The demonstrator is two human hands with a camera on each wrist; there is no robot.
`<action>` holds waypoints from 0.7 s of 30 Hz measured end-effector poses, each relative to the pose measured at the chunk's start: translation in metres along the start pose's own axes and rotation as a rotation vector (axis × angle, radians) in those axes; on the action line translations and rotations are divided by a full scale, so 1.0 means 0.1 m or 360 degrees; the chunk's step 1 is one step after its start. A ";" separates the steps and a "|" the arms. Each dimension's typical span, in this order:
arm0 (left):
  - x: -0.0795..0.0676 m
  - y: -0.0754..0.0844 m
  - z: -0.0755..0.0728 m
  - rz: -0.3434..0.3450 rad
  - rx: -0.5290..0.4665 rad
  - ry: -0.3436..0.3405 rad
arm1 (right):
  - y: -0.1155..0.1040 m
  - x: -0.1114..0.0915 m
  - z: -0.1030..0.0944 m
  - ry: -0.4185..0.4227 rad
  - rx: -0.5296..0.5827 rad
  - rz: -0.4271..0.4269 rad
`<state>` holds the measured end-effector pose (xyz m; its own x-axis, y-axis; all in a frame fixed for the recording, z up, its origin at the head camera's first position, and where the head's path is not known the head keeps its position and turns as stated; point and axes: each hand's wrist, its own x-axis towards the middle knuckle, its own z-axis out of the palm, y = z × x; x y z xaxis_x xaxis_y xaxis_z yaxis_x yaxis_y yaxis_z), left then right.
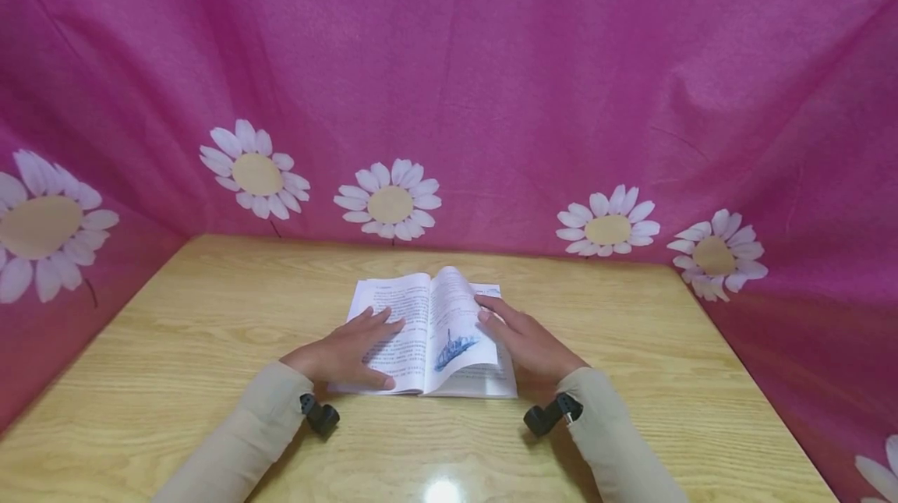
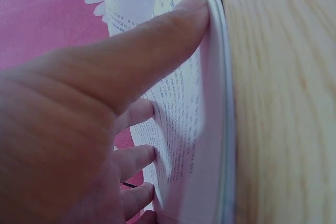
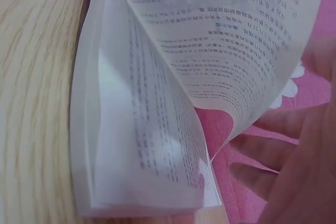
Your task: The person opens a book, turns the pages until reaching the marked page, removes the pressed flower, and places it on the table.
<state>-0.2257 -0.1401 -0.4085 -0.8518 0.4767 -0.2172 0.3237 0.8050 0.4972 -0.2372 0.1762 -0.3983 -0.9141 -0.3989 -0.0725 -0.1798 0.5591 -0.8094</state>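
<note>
An open book (image 1: 403, 347) lies on the table with printed text on both sides. One page (image 1: 456, 312) on its right half is raised and curled, showing a blue drawing of buildings. My left hand (image 1: 351, 351) rests spread on the left page, its thumb (image 2: 173, 30) lying near the page's bottom edge. Against the outer edge of the raised page is my right hand (image 1: 529, 339), fingers (image 3: 257, 150) extended and touching it. Part of the right fingers and thumb is hidden behind that page in the right wrist view.
The wooden table (image 1: 210, 316) extends around the book. A pink cloth (image 1: 491, 97) with large white daisies hangs behind it and along both sides. Each sleeved wrist carries a small black camera (image 1: 323, 416).
</note>
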 end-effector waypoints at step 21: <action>-0.03 0.02 -0.02 0.0027 -0.0027 -0.0003 | -0.13 -0.02 0.03 0.0175 0.0066 -0.0202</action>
<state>-0.2235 -0.1408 -0.4057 -0.8455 0.4908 -0.2104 0.3308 0.7907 0.5151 -0.2324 0.1677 -0.3892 -0.9197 -0.3813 0.0940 -0.2831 0.4779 -0.8315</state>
